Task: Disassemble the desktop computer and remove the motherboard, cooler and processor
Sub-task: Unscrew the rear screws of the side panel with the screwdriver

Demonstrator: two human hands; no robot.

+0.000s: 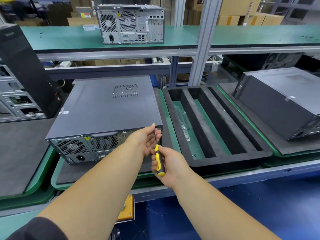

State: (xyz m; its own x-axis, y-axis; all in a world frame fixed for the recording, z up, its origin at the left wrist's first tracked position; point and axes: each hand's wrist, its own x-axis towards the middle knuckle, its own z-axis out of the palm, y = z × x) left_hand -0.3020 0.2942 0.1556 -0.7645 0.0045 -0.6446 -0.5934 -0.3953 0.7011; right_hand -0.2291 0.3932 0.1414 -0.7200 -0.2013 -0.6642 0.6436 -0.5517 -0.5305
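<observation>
A dark grey desktop computer lies on its side on a black mat, its rear panel with fan grilles and power socket facing me. My right hand grips a yellow-and-black screwdriver by the handle, the shaft pointing up at the case's rear right corner. My left hand reaches to that same corner with fingers relaxed beside the shaft, thumb up near the tip. The case's side cover is closed, so motherboard, cooler and processor are hidden.
A black foam tray with long slots lies right of the computer. Another dark case rests at far right, a black tower and an open chassis at left. A third computer stands on the upper green shelf.
</observation>
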